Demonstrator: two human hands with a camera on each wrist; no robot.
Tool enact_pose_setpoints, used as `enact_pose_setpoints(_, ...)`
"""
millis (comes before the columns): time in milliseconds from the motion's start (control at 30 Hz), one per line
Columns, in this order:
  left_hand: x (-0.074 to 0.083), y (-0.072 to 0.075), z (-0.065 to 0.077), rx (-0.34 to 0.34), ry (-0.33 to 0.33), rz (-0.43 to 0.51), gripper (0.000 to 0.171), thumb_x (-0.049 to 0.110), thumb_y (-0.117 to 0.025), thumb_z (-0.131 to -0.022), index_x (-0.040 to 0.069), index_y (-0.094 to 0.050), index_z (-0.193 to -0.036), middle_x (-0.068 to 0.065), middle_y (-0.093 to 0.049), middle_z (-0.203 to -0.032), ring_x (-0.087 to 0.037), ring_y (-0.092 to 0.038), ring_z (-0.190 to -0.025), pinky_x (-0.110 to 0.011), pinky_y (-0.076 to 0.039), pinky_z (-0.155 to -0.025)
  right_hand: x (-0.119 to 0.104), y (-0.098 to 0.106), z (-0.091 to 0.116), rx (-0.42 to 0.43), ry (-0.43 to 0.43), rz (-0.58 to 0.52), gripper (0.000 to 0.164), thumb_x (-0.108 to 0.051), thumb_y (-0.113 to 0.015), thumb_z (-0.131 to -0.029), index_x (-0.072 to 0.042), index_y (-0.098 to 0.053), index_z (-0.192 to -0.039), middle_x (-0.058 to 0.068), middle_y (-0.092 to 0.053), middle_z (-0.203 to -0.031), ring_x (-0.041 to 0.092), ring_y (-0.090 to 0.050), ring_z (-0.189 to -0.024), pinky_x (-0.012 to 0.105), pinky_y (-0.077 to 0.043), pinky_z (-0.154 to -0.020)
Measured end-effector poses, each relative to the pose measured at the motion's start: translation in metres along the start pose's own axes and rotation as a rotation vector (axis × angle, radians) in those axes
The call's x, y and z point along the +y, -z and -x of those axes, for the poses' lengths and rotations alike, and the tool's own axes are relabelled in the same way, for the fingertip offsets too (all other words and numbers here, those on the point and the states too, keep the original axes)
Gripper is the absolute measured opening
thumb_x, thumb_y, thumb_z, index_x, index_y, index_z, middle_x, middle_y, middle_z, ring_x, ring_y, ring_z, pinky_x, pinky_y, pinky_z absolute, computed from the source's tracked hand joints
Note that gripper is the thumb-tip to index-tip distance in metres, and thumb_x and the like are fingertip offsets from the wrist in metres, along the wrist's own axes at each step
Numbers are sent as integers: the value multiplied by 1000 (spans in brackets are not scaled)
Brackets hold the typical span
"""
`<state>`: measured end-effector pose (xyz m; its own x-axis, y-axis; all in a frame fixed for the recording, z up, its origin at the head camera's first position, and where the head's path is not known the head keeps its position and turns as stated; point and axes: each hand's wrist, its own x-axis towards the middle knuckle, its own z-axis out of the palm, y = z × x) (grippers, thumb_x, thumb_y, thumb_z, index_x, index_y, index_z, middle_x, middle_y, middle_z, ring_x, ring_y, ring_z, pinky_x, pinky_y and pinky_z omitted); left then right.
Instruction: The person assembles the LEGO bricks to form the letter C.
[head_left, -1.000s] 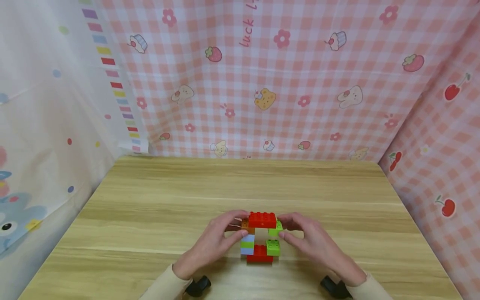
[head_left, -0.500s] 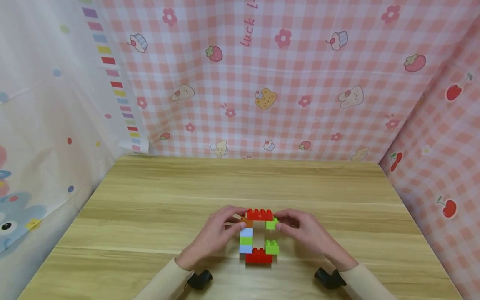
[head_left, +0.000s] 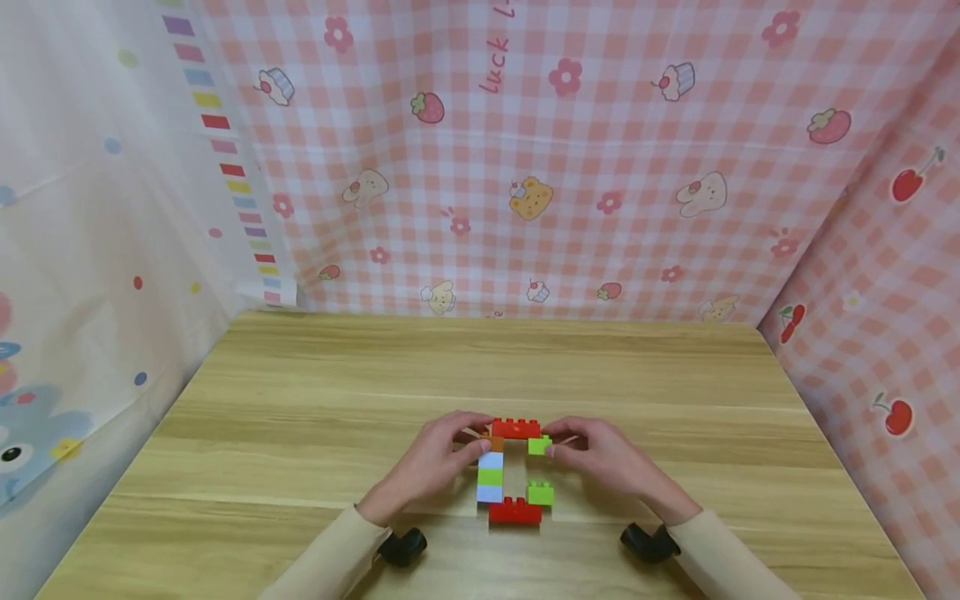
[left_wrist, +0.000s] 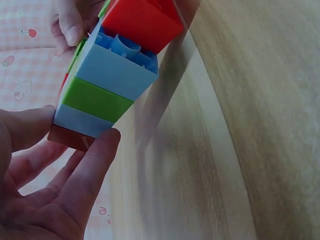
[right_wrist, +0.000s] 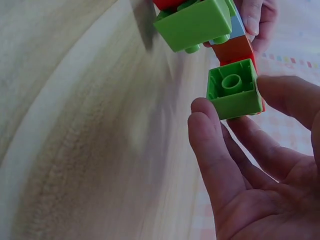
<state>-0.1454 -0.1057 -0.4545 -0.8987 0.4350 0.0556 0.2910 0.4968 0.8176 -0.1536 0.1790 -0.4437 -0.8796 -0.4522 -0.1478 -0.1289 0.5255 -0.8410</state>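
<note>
A ring-like stack of toy building bricks stands between my hands in the head view. Its base is a red brick (head_left: 515, 513). On the left rise light blue bricks (head_left: 491, 462) around a green one (head_left: 491, 477), topped by an orange brick (head_left: 495, 444). A red brick (head_left: 516, 429) spans the top. My left hand (head_left: 431, 457) pinches the orange brick's corner. My right hand (head_left: 607, 454) pinches a green brick (right_wrist: 237, 105) under the top red brick's right end; its hollow underside shows in the right wrist view. Below it, across a gap, another green brick (head_left: 541, 494) sits on the base.
The wooden table (head_left: 300, 400) stretches around the stack. A pink checked cloth (head_left: 480, 250) hangs behind it, with more cloth at both sides. Black wrist devices (head_left: 403, 547) are strapped beneath both sleeves.
The stack has tipped so its top bricks now show more side-on and the gap between the green bricks looks taller. Both hands moved with it, the right one slightly left. Both grips stay.
</note>
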Motion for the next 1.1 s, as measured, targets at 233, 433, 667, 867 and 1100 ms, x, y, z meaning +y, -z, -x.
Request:
enact_pose_setpoints(233,-2,-2,-7,-8,51,-49,36,16,-66,-103,3,-65,-137,-11,-68,-129,-22,-65,-111,-43,-56,-98,4,-2,-6,-28,-30,-12,37,-23,-74,-96,-6,-68,-128,8,-67,-129,27,-66,-113,47,-56,-98)
enact_pose_setpoints(433,-4,-3,-10,-23,72,-56,36,19,-64,-104,1,-65,-135,-13,-67,-132,-28,-62,-122,-48,-51,-106,7,-3,-10,-31,-12,50,33,-22,-74,-97,-6,-70,-126,8,-69,-125,24,-66,-110,48,-57,-96)
enact_pose_setpoints(667,-5,-4,-12,-25,74,-84,35,18,-68,-102,-2,-68,-130,-15,-68,-127,-31,-62,-119,-50,-51,-105,8,-4,-13,-40,2,84,32,-19,-74,-97,-4,-72,-124,11,-69,-125,21,-67,-105,45,-58,-93)
enact_pose_setpoints(867,-8,-3,-12,-32,66,-74,33,13,-69,-100,-2,-69,-129,-14,-69,-124,-31,-63,-117,-50,-52,-103,8,-5,-14,-51,8,88,35,-16,-74,-96,0,-70,-127,12,-69,-124,20,-65,-101,41,-59,-89)
enact_pose_setpoints(1100,-10,1,-5,13,88,12,38,19,-69,-101,0,-65,-133,-13,-69,-127,-29,-66,-116,-46,-54,-102,5,0,-6,-36,50,93,42,-19,-69,-101,3,-63,-136,15,-68,-130,26,-67,-112,46,-57,-97)
